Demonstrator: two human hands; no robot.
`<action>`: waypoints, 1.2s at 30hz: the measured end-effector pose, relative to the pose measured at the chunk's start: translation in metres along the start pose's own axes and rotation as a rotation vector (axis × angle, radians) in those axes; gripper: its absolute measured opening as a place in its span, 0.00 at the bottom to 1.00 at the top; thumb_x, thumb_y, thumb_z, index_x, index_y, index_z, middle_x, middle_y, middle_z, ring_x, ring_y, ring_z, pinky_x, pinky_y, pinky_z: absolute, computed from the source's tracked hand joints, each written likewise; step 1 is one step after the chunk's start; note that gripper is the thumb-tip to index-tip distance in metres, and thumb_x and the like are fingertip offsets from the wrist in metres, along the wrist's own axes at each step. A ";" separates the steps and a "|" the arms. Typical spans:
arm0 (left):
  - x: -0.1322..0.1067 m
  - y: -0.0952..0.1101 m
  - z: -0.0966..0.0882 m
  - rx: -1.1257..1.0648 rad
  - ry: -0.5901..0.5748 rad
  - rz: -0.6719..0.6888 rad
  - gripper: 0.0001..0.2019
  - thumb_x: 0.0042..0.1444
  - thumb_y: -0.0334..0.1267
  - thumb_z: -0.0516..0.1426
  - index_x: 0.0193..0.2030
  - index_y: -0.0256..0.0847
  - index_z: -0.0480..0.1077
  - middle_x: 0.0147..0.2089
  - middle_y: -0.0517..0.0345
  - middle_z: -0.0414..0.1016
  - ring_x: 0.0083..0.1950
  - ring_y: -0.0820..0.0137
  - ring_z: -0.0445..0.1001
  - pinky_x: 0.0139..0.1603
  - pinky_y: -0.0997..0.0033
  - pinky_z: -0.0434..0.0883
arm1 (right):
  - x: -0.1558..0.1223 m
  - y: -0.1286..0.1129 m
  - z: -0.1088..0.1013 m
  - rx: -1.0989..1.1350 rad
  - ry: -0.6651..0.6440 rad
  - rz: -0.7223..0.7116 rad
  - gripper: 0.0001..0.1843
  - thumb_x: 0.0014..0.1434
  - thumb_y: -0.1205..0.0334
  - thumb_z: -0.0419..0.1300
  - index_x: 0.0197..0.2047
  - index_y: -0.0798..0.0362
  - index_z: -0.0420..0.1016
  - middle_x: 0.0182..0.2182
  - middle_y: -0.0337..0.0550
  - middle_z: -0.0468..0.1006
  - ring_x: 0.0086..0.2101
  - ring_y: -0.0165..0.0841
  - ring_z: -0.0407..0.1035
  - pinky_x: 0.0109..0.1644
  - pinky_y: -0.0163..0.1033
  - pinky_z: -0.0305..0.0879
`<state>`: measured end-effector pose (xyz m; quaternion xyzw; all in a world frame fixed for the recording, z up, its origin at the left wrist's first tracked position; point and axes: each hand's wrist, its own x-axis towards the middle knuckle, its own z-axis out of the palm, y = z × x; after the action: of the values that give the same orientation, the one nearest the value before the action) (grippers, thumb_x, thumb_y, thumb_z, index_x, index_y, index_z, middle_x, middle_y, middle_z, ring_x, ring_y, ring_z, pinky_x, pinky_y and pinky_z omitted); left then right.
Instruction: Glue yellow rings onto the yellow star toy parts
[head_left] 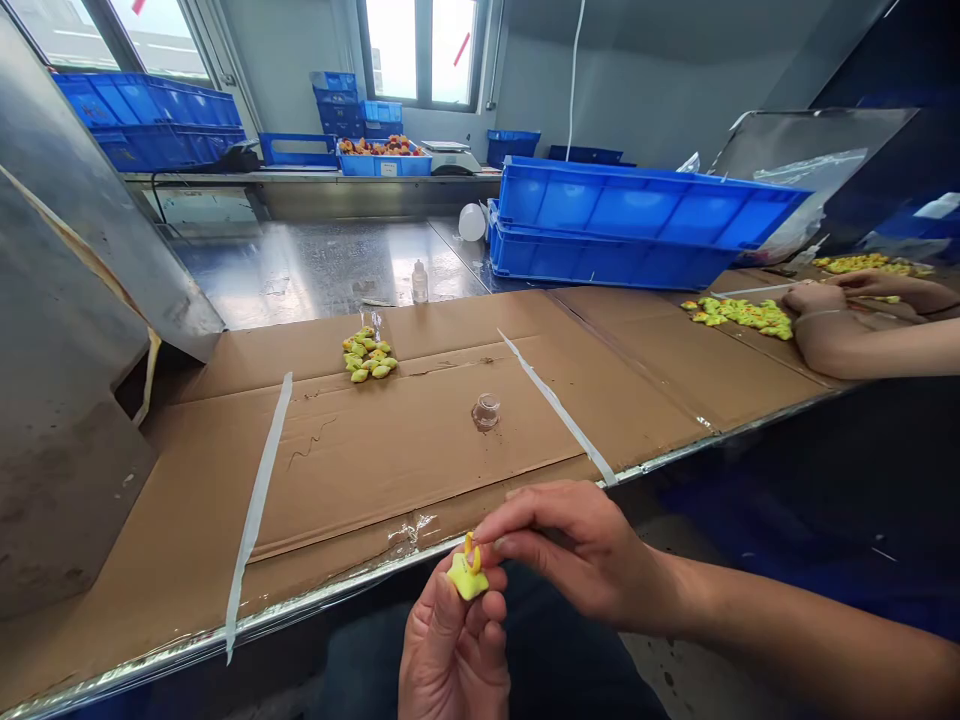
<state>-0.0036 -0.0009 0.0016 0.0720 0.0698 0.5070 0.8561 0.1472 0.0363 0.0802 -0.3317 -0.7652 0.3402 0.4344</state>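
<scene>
Pinching a seemingly unfinished toy [468, 583]: left hand [454, 645], bottom centre; right hand [589, 550] at its loop [476, 562], grip unclear; toy pile [367, 357] centre-left.

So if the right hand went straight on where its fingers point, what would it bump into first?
Probably the darker yellow part on the little yellow piece in the left hand. The right hand has its fingertips very close to it, maybe touching; one view can't settle that.
</scene>
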 end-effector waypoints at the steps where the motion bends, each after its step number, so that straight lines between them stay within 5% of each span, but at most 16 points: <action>1: -0.001 -0.001 -0.001 -0.015 0.006 -0.018 0.13 0.63 0.27 0.50 0.46 0.34 0.77 0.42 0.51 0.83 0.39 0.76 0.80 0.40 0.86 0.73 | 0.000 -0.001 -0.001 -0.044 -0.017 -0.062 0.08 0.63 0.74 0.57 0.43 0.59 0.76 0.32 0.45 0.80 0.32 0.28 0.74 0.37 0.28 0.70; 6: -0.003 -0.002 0.014 0.044 0.208 -0.023 0.09 0.48 0.34 0.67 0.37 0.39 0.80 0.34 0.52 0.84 0.32 0.76 0.81 0.33 0.89 0.73 | -0.003 0.003 -0.002 -0.045 -0.045 -0.171 0.09 0.62 0.76 0.56 0.44 0.60 0.75 0.32 0.46 0.80 0.32 0.28 0.73 0.38 0.29 0.69; 10: 0.001 -0.004 0.032 0.263 0.374 0.253 0.16 0.32 0.36 0.73 0.33 0.43 0.81 0.29 0.53 0.83 0.27 0.71 0.80 0.28 0.85 0.74 | -0.011 0.011 -0.001 0.177 0.019 -0.048 0.12 0.67 0.71 0.53 0.51 0.54 0.70 0.35 0.43 0.81 0.23 0.24 0.68 0.27 0.27 0.68; 13: 0.005 -0.007 0.035 0.392 0.456 0.436 0.20 0.27 0.34 0.74 0.33 0.44 0.80 0.33 0.52 0.83 0.30 0.66 0.81 0.33 0.78 0.77 | -0.019 0.010 0.000 0.105 0.131 -0.041 0.14 0.67 0.72 0.50 0.53 0.53 0.68 0.38 0.43 0.81 0.24 0.25 0.68 0.28 0.29 0.67; 21: 0.003 -0.018 0.029 0.699 0.466 0.759 0.13 0.37 0.32 0.71 0.33 0.43 0.78 0.37 0.58 0.83 0.37 0.69 0.81 0.42 0.78 0.76 | -0.033 -0.004 0.006 -0.302 0.049 -0.211 0.16 0.63 0.78 0.52 0.52 0.60 0.70 0.35 0.44 0.79 0.28 0.28 0.66 0.31 0.33 0.63; 30: -0.004 -0.022 0.015 0.965 0.303 0.949 0.14 0.46 0.26 0.66 0.40 0.42 0.78 0.42 0.58 0.82 0.40 0.67 0.80 0.44 0.76 0.77 | -0.039 -0.003 0.010 -0.393 0.010 -0.270 0.17 0.61 0.80 0.52 0.53 0.62 0.68 0.34 0.46 0.78 0.27 0.30 0.66 0.30 0.35 0.63; 36: -0.005 -0.025 0.011 1.060 0.330 1.013 0.13 0.47 0.28 0.65 0.41 0.41 0.78 0.41 0.56 0.82 0.39 0.67 0.80 0.42 0.75 0.77 | -0.038 0.000 0.010 -0.370 -0.006 -0.323 0.17 0.63 0.79 0.51 0.54 0.63 0.67 0.36 0.47 0.78 0.29 0.29 0.70 0.31 0.34 0.65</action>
<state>0.0182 -0.0177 0.0079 0.4208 0.3905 0.7415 0.3473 0.1535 0.0039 0.0594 -0.2780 -0.8590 0.1213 0.4126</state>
